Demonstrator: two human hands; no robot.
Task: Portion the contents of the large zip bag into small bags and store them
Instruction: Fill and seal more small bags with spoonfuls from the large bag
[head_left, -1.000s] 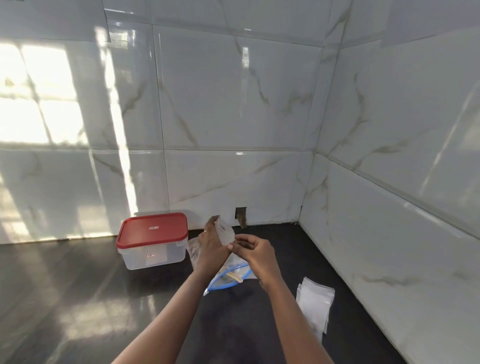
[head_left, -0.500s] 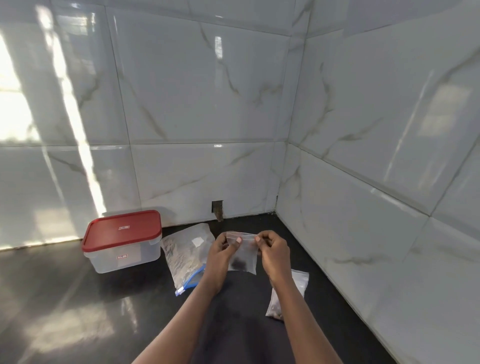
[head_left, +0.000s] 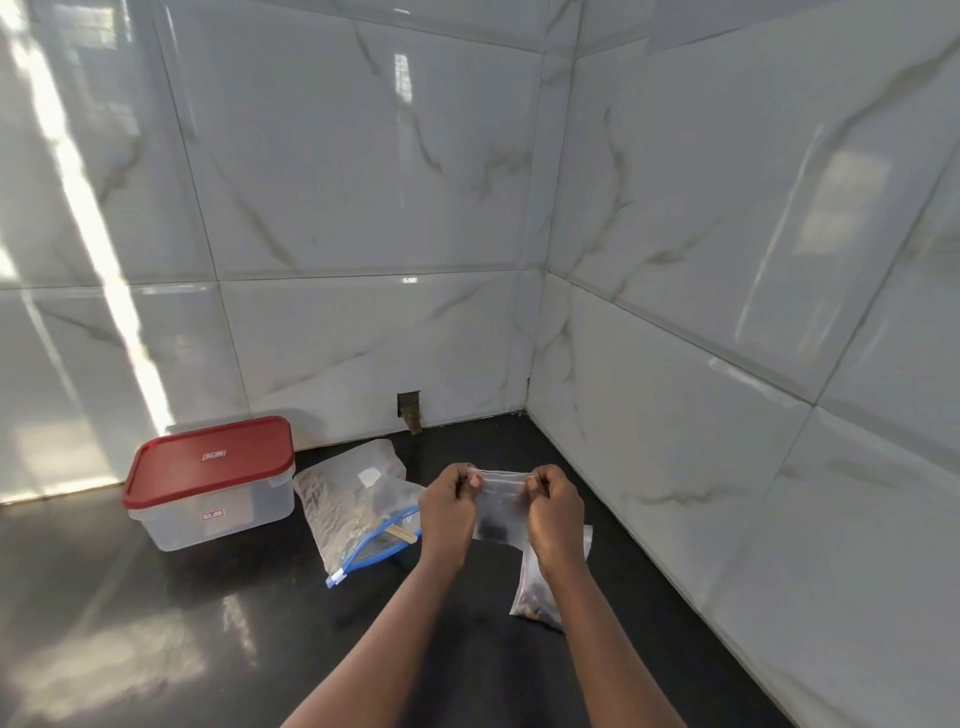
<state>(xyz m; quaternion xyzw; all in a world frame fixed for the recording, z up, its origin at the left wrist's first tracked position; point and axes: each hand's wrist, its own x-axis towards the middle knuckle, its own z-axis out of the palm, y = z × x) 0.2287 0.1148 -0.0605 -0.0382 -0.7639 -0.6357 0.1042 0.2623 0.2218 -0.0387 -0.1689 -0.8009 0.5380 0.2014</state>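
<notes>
left hand (head_left: 448, 506): pinching top left corner of small bag (head_left: 500, 512), held up above the surface (head_left: 208, 623)
right hand (head_left: 555, 512): pinching its top right corner
large zip bag (head_left: 358, 509): lying flat between red-lidded container (head_left: 208, 483) and hands
filled bag (head_left: 535, 592): on surface, beneath right wrist

the small bag (head_left: 500, 512) is thin clear plastic, slightly crinkled, with dark bits showing through. the large zip bag (head_left: 353, 509) is clear, wrinkled plastic too (its zip strip (head_left: 371, 546) is blue). the container (head_left: 208, 519) is cloudy smooth plastic under a glossy red plastic lid (head_left: 210, 460). the table (head_left: 156, 649) is dark, polished and mirror-like; the wall tiles (head_left: 363, 182) are glossy and marble-veined.
</notes>
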